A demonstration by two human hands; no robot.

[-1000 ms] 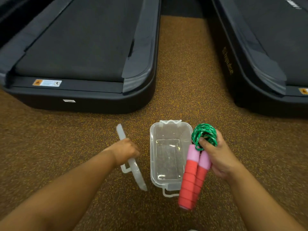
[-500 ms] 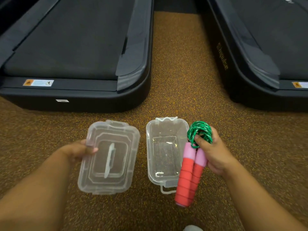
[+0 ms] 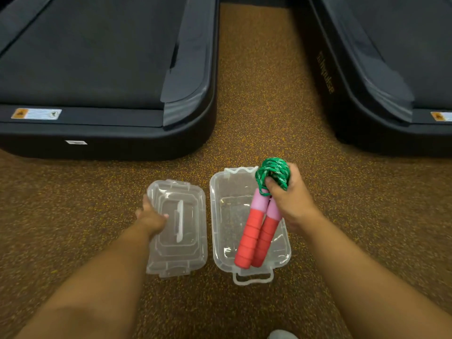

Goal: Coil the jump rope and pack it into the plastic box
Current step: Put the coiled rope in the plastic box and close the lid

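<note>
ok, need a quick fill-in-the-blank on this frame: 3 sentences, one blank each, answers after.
1. The coiled rope gripped by the right hand is ____ in colour.
2. The lid lies on the floor to the ____ of the plastic box.
3. The left hand touches the ____.

Answers: green; left; lid

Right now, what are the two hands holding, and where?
Right hand grips the jump rope at its green coil. Left hand rests on the lid's edge.
</note>
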